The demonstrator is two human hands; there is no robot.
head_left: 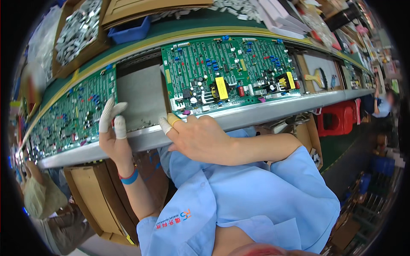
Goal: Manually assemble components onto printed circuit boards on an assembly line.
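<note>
My left hand, with white finger cots and a blue-and-red wristband, is raised at the metal rail beside a green circuit board. Its fingers are apart, with a small red spot showing between them; I see no held part. Toward the middle, my right hand is bent inward, one white and one yellow cot on its fingertips. These tips sit by the near left corner of a larger circuit board carrying yellow transformers. Its other fingers are curled, and whatever they may pinch is hidden.
A metal rail runs along the front of the line. Beyond are a carton of grey-white parts and a blue bin. A red stool stands right; cardboard boxes are below left. Other people work at both ends.
</note>
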